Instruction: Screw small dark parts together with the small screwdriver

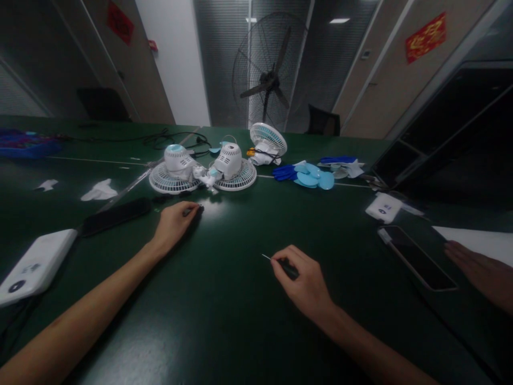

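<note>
A: What are the fingers of the left hand [173, 223] doing?
B: They're closed in a pinch, thumb against fingertips, with a small dark piece [187, 212] between them. It's too blurred to say what it is. The hand is low over the green table [224, 299], just in front of the fans [175, 170].
A: And the right hand [303, 275]?
B: Thumb and forefinger are closed on a thin tool [289, 269]. Its dark handle sits inside the curled hand, and its pale shaft sticks out past the fingertips, towards the left hand. The other fingers are bent, with a gap between them and the thumb.
A: Does the shaft touch anything?
B: I can't tell whether it touches the table. It's well apart from the fans and the left hand.
A: How do the fans lie?
B: Two lie side by side, grilles down, motor housings up. A third fan [267, 144] is behind them to the right, its grille tilted up.
A: What else is near?
B: Right of the fans, blue gloves [284, 172] touch some light blue discs [310, 176]. A phone [419, 258] lies right of the right hand, and beyond it another person's hand [479, 267] is beside a white sheet [481, 243], fingers extended.
</note>
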The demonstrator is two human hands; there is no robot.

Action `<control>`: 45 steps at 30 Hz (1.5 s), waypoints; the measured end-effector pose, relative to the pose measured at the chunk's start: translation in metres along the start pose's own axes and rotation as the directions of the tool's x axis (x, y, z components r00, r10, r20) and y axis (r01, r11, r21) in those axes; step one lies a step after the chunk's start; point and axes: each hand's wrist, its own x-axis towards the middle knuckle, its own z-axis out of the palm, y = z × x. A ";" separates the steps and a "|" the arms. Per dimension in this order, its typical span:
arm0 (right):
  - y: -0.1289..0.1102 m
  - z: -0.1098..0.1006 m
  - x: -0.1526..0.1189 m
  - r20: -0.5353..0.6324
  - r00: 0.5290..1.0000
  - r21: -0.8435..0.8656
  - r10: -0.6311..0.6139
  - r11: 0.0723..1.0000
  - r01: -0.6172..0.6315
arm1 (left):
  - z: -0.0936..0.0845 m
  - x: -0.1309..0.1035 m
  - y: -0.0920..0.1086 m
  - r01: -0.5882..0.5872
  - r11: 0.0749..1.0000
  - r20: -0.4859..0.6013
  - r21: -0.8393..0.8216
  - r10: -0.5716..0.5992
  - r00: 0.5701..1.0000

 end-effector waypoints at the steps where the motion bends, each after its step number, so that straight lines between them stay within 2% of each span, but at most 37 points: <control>1: 0.000 0.000 0.000 0.001 1.000 0.009 0.002 1.000 -0.002 | 0.000 0.000 0.000 -0.008 1.000 0.007 0.004 0.008 1.000; 11: 0.000 0.000 0.000 0.017 1.000 0.008 0.026 1.000 -0.026 | -0.004 0.001 0.002 -0.125 0.992 0.069 0.026 0.123 0.990; 13: 0.000 -0.001 0.000 0.018 1.000 0.004 0.022 1.000 -0.022 | -0.006 0.003 0.003 -0.105 0.994 0.085 -0.011 0.105 0.991; 18: -0.001 -0.001 0.000 0.029 0.999 -0.003 0.025 1.000 -0.025 | -0.011 0.009 -0.002 0.035 0.980 0.197 -0.195 0.004 0.980; 22: -0.001 -0.001 0.000 0.027 0.999 -0.004 0.021 1.000 -0.021 | -0.011 0.010 -0.005 0.007 0.959 0.197 -0.283 0.051 0.979; 25: -0.001 -0.001 0.000 0.031 0.999 -0.007 0.011 1.000 -0.011 | -0.012 0.010 -0.001 0.002 0.955 0.237 -0.297 0.071 0.969; 31: -0.001 -0.002 0.000 0.036 0.999 -0.013 0.017 1.000 -0.017 | -0.014 0.010 0.000 0.033 0.973 0.280 -0.228 0.033 0.959; 39: -0.001 -0.001 0.000 0.019 1.000 -0.015 0.020 1.000 -0.020 | -0.010 0.012 -0.009 -0.053 0.949 0.257 -0.310 0.137 0.957; 45: -0.001 -0.002 0.000 0.029 0.999 0.010 0.025 1.000 -0.025 | -0.007 0.014 -0.012 0.068 0.937 0.297 -0.342 0.039 0.954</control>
